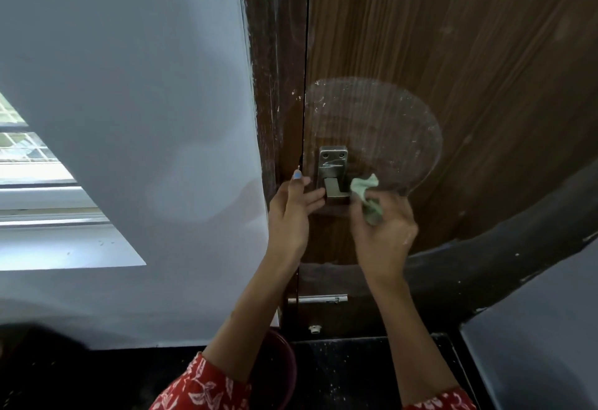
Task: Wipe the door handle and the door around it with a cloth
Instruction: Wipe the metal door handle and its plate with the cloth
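The door handle is a dull silver metal fitting: an upright rectangular plate with two screws at its top and a squared lever jutting from its lower part. It sits near the left edge of a dark brown wood-grain door. A cloudy, rounded smear spreads over the door above and right of the handle. The cloth, pale green and crumpled, touches the lever's right side, bunched in the right hand.
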Motion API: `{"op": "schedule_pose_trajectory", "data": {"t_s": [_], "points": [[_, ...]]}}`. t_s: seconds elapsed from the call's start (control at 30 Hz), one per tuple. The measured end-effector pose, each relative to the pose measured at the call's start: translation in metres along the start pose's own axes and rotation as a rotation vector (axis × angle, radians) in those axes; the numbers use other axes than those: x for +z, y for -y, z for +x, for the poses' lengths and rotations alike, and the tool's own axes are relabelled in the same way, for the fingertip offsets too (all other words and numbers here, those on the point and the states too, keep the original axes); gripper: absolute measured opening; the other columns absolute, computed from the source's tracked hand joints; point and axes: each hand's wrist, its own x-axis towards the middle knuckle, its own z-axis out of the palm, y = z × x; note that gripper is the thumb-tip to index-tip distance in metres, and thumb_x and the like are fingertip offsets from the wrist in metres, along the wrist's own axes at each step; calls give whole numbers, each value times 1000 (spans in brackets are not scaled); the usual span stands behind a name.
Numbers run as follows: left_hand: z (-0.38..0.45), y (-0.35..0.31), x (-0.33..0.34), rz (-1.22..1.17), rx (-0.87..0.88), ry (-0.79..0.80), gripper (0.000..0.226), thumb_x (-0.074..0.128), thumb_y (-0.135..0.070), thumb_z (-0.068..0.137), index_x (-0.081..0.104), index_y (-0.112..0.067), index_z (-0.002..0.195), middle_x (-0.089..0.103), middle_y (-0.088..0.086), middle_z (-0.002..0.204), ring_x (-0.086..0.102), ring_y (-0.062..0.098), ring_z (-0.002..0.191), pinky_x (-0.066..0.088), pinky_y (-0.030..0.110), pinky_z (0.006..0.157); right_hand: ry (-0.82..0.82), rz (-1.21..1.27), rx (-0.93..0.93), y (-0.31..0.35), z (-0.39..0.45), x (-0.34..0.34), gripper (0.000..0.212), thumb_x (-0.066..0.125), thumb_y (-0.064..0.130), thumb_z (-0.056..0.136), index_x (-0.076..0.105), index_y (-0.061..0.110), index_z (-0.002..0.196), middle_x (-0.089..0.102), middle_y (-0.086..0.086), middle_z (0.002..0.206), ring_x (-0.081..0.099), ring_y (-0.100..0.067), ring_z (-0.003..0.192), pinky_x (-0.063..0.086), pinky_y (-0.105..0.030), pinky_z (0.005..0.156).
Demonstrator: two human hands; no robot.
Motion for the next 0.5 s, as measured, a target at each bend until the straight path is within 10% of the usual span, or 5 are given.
{"op": "schedule_pose_trajectory", "data": {"t_s": [0.23,0.5], "points": [[-2,5,1,-39,-14,-38,40,30,-33,101,55,-8,120,68,12,110,65,15,102,50,21,86,347,-21,-203,11,13,10,16,70,9,76,66,10,92,67,-6,95,58,-18,92,46,-31,82],[-10,14,1,-91,12,-88,38,29,-32,101,56,-9,115,66,12,115,64,17,107,48,29,99,391,-203,-279,9,35,6,10,63,17,80,64,14,89,66,-5,90,56,-20,86,40,-32,75]]}}
